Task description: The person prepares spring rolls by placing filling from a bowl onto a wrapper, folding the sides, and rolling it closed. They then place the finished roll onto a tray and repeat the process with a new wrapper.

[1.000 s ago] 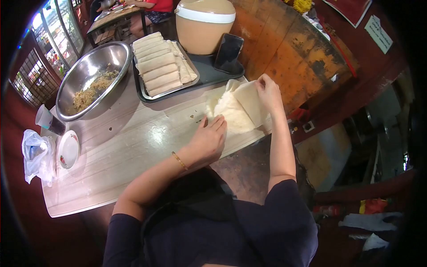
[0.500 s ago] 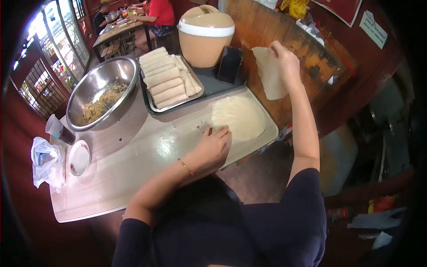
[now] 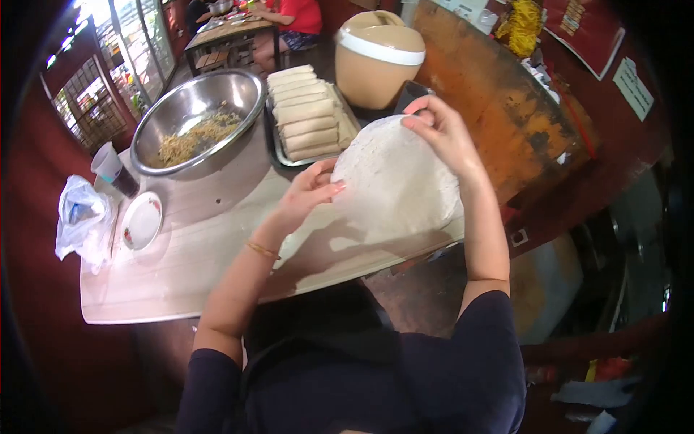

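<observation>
A thin, round, pale spring roll wrapper (image 3: 394,177) hangs tilted over the right part of the table. At its upper right edge my right hand (image 3: 450,139) pinches it between thumb and fingers. My left hand (image 3: 307,192) grips the left edge, thumb on the near face and fingers behind. The spot where the stack of wrappers lay is hidden behind the raised sheet. Beyond my left hand, rolled spring rolls (image 3: 307,116) lie in rows on a tray (image 3: 349,112). A steel bowl (image 3: 254,90) with shredded filling (image 3: 199,137) stands at the back left.
A small plate (image 3: 142,220), a cup of dark liquid (image 3: 116,170) and a plastic bag (image 3: 85,220) stand along the table's (image 3: 181,282) left end. Behind the tray is a tan lidded container (image 3: 379,61). A person in red (image 3: 293,18) sits at a farther table.
My right hand has brought the wrapper leftward and down in front of me. My left hand has risen from the stack and taken the wrapper's left edge. The view has shifted.
</observation>
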Action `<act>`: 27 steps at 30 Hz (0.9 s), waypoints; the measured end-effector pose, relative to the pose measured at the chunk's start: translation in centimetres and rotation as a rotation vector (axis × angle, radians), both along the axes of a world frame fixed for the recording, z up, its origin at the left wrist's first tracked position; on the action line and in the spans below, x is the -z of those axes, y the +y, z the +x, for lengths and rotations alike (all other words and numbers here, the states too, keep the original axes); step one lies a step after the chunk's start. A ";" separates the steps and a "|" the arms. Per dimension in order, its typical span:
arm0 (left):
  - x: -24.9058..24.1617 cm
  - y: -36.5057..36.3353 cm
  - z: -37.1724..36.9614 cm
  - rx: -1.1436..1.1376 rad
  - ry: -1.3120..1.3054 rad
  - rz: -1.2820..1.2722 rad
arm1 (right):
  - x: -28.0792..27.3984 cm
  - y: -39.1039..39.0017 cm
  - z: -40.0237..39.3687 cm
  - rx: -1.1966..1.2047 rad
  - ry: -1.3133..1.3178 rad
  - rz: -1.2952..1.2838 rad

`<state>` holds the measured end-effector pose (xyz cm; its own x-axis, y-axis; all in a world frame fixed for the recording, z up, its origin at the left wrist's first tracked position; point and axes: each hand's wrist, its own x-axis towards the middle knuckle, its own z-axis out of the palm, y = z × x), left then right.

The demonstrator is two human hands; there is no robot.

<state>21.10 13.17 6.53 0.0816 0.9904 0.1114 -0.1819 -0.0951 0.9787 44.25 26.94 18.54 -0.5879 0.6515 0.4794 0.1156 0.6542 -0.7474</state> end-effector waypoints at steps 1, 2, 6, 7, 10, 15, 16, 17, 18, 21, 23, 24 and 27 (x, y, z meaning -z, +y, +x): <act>-0.5 -1.7 -0.5 -0.019 -0.031 -0.010 | 2.5 0.8 -1.1 -0.057 -0.012 -0.144; 0.2 -3.3 -1.5 -0.041 -0.036 -0.029 | 5.1 1.1 -2.1 -0.117 -0.028 -0.293; 2.1 -9.5 -7.1 -0.242 0.232 -0.151 | 11.9 -1.5 -7.1 -0.405 -0.231 -0.471; 1.6 -11.0 -8.3 -0.302 0.281 -0.149 | 13.1 -2.3 -8.6 -0.428 -0.232 -0.473; 1.7 -13.9 -13.1 -0.419 0.402 -0.127 | 15.5 -4.1 -13.3 -0.543 -0.264 -0.545; 3.4 -15.3 -18.6 -0.550 0.507 -0.094 | 16.3 -5.5 -19.1 -0.549 -0.353 -0.342; 3.5 -15.0 -19.2 -0.591 0.539 -0.067 | 16.3 -5.3 -19.8 -0.492 -0.361 -0.278; 3.7 -14.6 -19.7 -0.628 0.572 -0.038 | 16.6 -5.1 -20.3 -0.490 -0.363 -0.268; 4.0 -14.1 -19.8 -0.627 0.573 -0.025 | 17.1 -4.6 -20.6 -0.474 -0.309 -0.175; 4.3 -12.6 -20.3 -0.741 0.740 0.005 | 15.5 -4.0 -21.1 -0.354 -0.361 -0.030; 3.9 -12.6 -19.5 -0.845 0.924 0.087 | 15.0 -4.4 -20.3 -0.314 -0.211 0.055; 3.5 -12.7 -19.0 -0.871 0.997 0.093 | 14.6 -4.6 -19.8 -0.287 -0.195 0.117; 2.2 -12.6 -17.6 -0.875 1.026 0.057 | 11.8 -6.2 -16.6 -0.217 -0.129 0.218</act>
<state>3.53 0.59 4.36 -0.4991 0.7558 0.4239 0.7643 0.1534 0.6263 27.68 20.75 6.77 -0.7668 0.3942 0.5065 0.0402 0.8171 -0.5751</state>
